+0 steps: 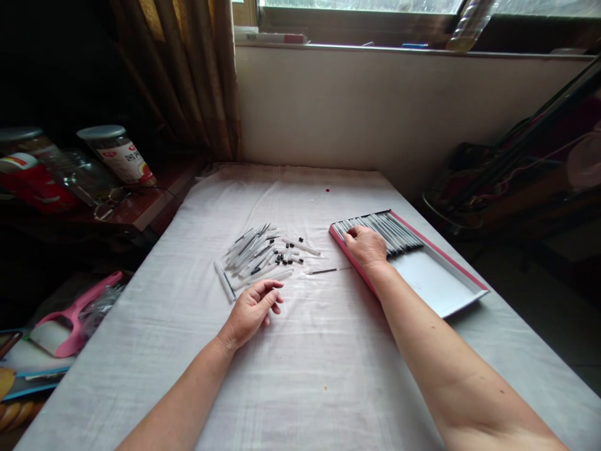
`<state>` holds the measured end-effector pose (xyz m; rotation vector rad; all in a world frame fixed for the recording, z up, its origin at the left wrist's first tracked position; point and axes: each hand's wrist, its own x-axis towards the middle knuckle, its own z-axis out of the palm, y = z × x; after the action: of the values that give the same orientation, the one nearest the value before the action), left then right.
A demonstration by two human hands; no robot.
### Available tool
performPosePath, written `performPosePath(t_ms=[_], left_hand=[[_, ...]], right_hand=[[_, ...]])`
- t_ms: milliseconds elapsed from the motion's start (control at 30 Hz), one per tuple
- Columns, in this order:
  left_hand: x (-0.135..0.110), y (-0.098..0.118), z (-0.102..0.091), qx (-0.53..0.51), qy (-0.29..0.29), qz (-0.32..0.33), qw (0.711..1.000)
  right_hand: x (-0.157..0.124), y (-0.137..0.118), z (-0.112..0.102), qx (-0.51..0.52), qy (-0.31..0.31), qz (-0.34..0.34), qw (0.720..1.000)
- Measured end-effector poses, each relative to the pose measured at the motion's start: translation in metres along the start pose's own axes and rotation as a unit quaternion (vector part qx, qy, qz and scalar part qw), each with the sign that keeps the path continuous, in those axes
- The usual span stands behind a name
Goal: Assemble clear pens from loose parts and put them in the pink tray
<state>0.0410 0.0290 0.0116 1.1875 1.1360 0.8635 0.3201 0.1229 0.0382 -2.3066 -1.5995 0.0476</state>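
Head view: on our cloth-covered table [291, 388], the work looks partway along.
We see the tray [434, 288] part-filled with a row of pens [401, 232], its near end bare; our right hand [367, 245] bends over them, fingertips hidden, so we cannot tell its grip. Our left hand [256, 308], loosely curled, holds nothing visible. Left of the tray, loose barrels [248, 254] and caps [284, 261] are left.

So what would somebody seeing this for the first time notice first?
Probably the pink-edged tray on the right of the white-covered table, with a row of pens across its far part and the right hand over them. Next, the loose heap of pale pen barrels and small black pieces left of it, just beyond the left hand. A bright pink tool stands out at lower left.
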Motion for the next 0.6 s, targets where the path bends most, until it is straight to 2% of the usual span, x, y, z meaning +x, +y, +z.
performPosePath(t_ms=[200,333,467,600], left_hand=[[0.000,-0.001,-0.002,-0.018,-0.003,-0.005,1.000],[0.000,0.000,-0.002,-0.028,-0.006,-0.001,1.000],[-0.001,0.001,-0.003,-0.031,-0.008,0.010,0.999],[-0.001,0.000,-0.004,-0.032,-0.013,0.013,0.999]], right_hand=[[-0.022,-0.010,-0.001,0.028,0.057,-0.082,0.995],[-0.048,-0.026,0.014,0.073,-0.001,-0.161,0.984],[-0.070,-0.035,0.024,0.084,-0.021,-0.169,0.982],[-0.084,-0.028,0.022,0.068,-0.014,-0.166,0.984]])
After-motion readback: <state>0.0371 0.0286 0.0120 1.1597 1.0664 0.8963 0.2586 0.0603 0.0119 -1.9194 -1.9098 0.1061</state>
